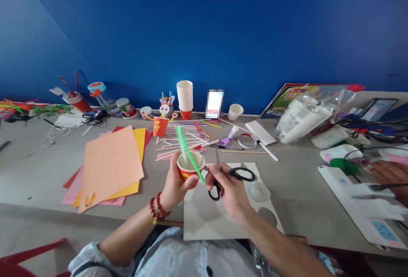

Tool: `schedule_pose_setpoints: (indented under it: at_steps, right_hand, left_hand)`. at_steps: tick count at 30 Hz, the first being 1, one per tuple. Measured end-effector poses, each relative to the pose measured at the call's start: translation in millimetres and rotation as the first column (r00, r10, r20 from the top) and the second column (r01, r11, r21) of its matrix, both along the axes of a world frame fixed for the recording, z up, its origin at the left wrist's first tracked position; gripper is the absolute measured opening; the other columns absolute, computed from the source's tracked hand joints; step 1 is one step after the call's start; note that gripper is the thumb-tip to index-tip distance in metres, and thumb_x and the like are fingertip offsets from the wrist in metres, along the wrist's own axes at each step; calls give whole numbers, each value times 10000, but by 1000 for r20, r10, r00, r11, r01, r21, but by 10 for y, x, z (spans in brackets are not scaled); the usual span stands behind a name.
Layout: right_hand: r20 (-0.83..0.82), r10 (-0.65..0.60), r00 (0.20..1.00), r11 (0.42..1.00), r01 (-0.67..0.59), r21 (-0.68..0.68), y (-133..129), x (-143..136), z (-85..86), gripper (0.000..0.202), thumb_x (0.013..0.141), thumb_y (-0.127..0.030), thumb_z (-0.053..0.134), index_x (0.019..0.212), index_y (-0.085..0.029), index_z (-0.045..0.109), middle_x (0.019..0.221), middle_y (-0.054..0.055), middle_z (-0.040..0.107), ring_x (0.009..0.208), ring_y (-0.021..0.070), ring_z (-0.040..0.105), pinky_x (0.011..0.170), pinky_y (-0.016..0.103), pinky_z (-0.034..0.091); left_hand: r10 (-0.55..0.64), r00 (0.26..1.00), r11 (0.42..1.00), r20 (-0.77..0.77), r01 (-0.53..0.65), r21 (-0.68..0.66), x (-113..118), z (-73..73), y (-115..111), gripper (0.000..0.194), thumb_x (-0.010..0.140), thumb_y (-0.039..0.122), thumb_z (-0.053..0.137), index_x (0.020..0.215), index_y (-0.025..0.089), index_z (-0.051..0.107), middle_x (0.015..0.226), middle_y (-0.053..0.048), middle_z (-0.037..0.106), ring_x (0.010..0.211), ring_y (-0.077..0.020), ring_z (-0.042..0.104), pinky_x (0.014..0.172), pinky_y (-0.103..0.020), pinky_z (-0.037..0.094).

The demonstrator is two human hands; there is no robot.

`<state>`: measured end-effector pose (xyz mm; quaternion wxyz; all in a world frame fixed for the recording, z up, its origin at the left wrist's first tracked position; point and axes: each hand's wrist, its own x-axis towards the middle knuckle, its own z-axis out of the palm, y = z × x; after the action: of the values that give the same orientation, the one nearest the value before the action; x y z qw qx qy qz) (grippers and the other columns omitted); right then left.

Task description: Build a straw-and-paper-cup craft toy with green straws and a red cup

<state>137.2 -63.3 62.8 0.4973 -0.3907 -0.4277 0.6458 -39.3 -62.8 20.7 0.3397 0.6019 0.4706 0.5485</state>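
Observation:
My left hand (180,179) is wrapped round a red paper cup (191,169) with a pale inside, tilted so its mouth shows. Green and whitish strips (180,141) stand up out of the cup, and one long bright green strip (195,164) bends over its rim towards my right hand. In my right hand (228,185) is a pair of scissors (242,174) with black handles, blades pointing away from me. The right fingertips are close to the cup and the green strip's lower end; whether they touch it I cannot tell. A white board (204,221) lies below both hands.
Coloured paper sheets (111,166) are stacked at the left. Behind the cup lie scattered straw-like sticks (204,134), a red cup with a rabbit figure (160,126) and stacked white cups (185,95). On the right are a power strip (357,209) and another person's hand (389,179).

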Motion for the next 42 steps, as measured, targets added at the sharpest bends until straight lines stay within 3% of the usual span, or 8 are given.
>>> schedule_pose_setpoints:
  at_steps: [6,11,15,18,21,24,30,42]
  right_hand:
    - [-101,-20,995,965,-7,-263,-25,-67,136,329,796,-494,728,747,-180,643,542,-17,533,542,140,527,392,226,259]
    - [234,65,970,968,-118,221,14,79,104,243,952,-400,564,821,-212,643,672,8,651,604,152,594,597,282,470]
    - [665,-76,743,590,-504,631,201,285,200,199,983,-253,484,972,-228,682,786,50,713,741,203,639,700,336,482]
    - [796,-223,563,294,-740,605,332,379,327,265,990,-159,439,1064,-208,688,769,64,711,740,208,618,734,367,477]
    - [822,-283,494,184,-813,552,379,409,396,285,989,-137,430,1085,-202,690,744,58,705,730,199,603,737,363,478]
    - [803,-219,554,288,-749,596,336,402,364,258,984,-165,445,1047,-209,692,761,52,713,720,193,609,734,357,473]
    - [389,147,909,926,-265,269,125,286,237,249,981,-377,513,835,-224,644,739,6,701,637,154,641,621,272,491]
    - [-11,95,995,991,-95,-98,-88,51,254,286,880,-464,630,900,-178,645,634,32,728,547,172,635,585,299,450]
  left_hand:
    - [139,984,986,-115,-127,107,-39,-17,23,754,718,392,807,1336,221,409,1314,-174,537,1267,-354,504,1065,-504,380]
    - [-104,975,969,195,144,-200,-6,210,1,458,873,446,644,1247,228,494,1203,-94,629,1091,-252,615,969,-386,478]
    - [-165,844,727,510,453,-516,-22,367,7,436,862,543,620,1118,196,559,928,-66,691,752,-213,687,674,-355,579]
    - [-148,766,533,625,595,-602,-52,387,50,470,830,559,651,1073,165,573,851,-95,707,689,-243,707,545,-344,582]
    - [-142,733,454,665,646,-614,-54,340,72,474,828,574,644,1049,160,576,802,-97,707,673,-251,709,500,-330,575]
    - [-118,775,590,621,558,-584,-13,277,38,447,837,551,652,1064,175,574,854,-74,708,692,-215,696,562,-320,580]
    - [-93,823,863,560,347,-367,57,185,-35,452,864,454,667,1227,231,517,1126,-61,685,933,-185,657,821,-292,523]
    - [-130,927,973,351,187,-132,14,165,-32,794,694,412,832,1355,262,417,1218,-92,606,1071,-264,629,931,-381,506]
